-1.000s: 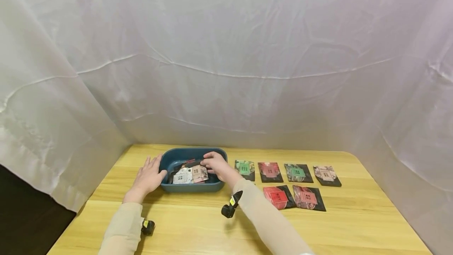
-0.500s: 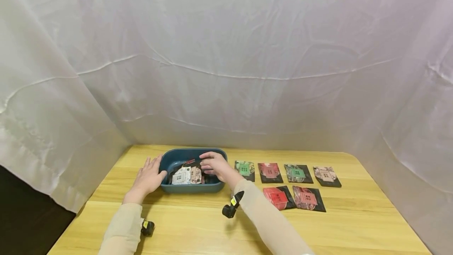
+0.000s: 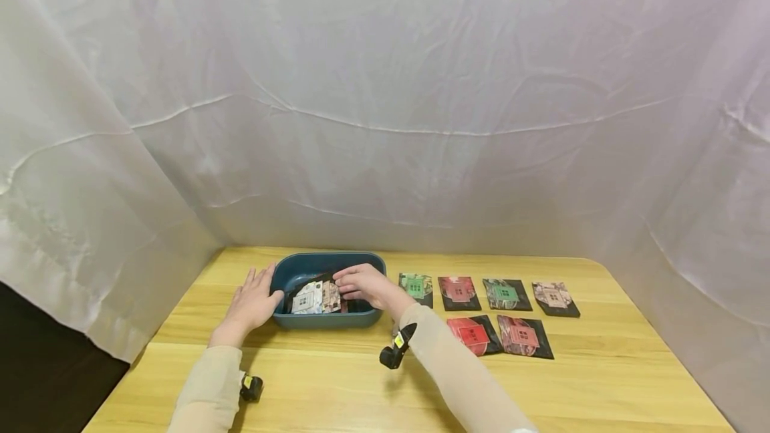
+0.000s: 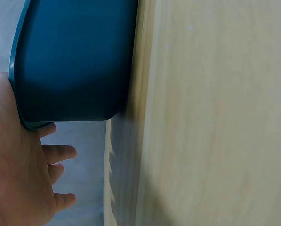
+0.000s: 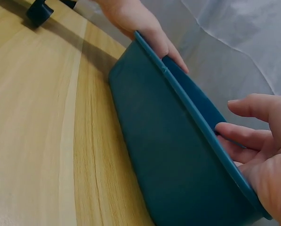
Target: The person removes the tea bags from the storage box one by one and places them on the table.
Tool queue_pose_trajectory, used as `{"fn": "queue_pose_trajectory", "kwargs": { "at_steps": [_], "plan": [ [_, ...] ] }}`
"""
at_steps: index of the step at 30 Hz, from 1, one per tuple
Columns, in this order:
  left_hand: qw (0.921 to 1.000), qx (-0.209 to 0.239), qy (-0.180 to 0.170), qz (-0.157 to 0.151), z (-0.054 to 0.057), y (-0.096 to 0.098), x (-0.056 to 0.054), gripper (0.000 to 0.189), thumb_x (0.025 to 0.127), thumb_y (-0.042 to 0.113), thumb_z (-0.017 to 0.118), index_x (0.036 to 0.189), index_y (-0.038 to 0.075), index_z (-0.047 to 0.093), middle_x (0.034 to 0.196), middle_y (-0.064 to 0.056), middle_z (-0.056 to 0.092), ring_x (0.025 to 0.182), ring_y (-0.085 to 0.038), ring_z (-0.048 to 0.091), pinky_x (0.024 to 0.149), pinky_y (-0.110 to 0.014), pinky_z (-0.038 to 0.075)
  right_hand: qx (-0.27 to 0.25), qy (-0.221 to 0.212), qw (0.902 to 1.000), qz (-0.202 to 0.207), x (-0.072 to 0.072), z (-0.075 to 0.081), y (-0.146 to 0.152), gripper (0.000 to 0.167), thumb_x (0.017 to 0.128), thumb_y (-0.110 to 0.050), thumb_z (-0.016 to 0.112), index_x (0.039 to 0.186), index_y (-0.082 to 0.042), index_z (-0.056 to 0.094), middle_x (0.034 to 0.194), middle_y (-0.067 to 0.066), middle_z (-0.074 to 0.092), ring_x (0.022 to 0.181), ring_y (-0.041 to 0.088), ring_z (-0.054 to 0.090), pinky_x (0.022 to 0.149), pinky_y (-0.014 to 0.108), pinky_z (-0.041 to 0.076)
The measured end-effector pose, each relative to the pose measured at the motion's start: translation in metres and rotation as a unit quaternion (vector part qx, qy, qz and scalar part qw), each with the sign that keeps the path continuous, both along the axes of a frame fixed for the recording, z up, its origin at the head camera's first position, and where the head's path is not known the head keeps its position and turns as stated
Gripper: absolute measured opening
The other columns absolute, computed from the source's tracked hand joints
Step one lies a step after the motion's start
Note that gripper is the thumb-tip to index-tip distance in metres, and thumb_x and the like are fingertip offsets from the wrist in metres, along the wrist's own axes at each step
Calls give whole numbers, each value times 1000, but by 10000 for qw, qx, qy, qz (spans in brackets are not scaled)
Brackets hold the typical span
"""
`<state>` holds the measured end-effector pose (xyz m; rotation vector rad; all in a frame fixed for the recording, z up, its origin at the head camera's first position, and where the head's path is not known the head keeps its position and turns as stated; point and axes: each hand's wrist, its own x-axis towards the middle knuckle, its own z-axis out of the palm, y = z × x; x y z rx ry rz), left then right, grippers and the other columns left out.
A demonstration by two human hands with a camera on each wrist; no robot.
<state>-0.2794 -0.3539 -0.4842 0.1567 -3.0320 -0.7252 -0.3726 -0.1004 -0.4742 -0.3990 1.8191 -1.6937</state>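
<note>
A dark blue plastic tub [image 3: 328, 321] stands at the back left of the wooden table. Inside lie several flat printed sachets, among them a white one [image 3: 307, 299] and a beige one [image 3: 331, 297]. My left hand [image 3: 251, 298] rests against the tub's left end, fingers spread, thumb at the rim. In the left wrist view the tub's outer wall [image 4: 74, 61] shows beside that hand. My right hand [image 3: 368, 284] reaches over the right side into the tub, its fingers loosely bent beside the beige sachet. In the right wrist view the rim hides part of these fingers [image 5: 246, 134].
Right of the tub several sachets lie in two rows: green [image 3: 416, 289], dark red [image 3: 460, 293], another green [image 3: 507, 294] and beige [image 3: 556, 299] behind, bright red [image 3: 474, 335] and pinkish red [image 3: 525, 336] in front. Pale cloth [image 3: 385, 152] hangs around the table.
My right hand has shifted slightly left and down inside the tub. The beige sachet beside its fingers now shows less of its face. My left hand has stayed in place.
</note>
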Motion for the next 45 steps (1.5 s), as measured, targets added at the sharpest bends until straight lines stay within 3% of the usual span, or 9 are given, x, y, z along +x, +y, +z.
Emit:
{"fn": "queue_pose_trajectory", "kwargs": {
  "at_steps": [9,17,23,31,37,45],
  "plan": [
    [10000,12,21,-1,-1,0,0,72,99,32,42,158,8,10,159,-28,18,149,-48,0,113,-72,7,-654,-344,9963,-446,1,5,7,35,91,0,59,126,6,62,116,12,68,84,11,67,86,32,58],
    [10000,17,32,-34,-1,0,0,72,99,32,42,158,7,9,159,-28,18,149,-48,0,113,-72,7,-823,-387,9943,-564,2,12,22,38,91,2,57,128,6,59,130,17,62,88,12,67,95,37,55],
    [10000,45,47,-39,0,0,0,72,99,32,42,157,6,10,159,-29,18,148,-49,0,113,-73,8,-996,-491,9915,-673,1,15,38,39,93,2,55,131,7,56,124,14,62,89,12,66,93,34,56],
    [9999,132,31,-27,2,2,1,72,99,31,42,157,6,10,159,-29,18,148,-49,0,113,-73,7,-1142,-666,9887,-710,5,27,69,41,97,-5,52,137,4,52,144,19,47,105,18,61,96,32,54],
    [9998,179,43,-24,4,3,2,72,98,30,42,158,7,10,159,-29,17,148,-49,0,113,-73,6,-1355,-780,9852,-706,5,31,99,47,96,-3,53,142,5,46,153,19,36,118,23,56,108,37,46],
    [9999,152,58,-49,5,4,2,71,99,30,43,157,5,11,159,-29,18,148,-49,0,113,-73,7,-1603,-807,9809,-752,10,30,141,52,96,-1,49,146,6,36,158,17,27,140,36,38,113,39,40]
  ]
}}
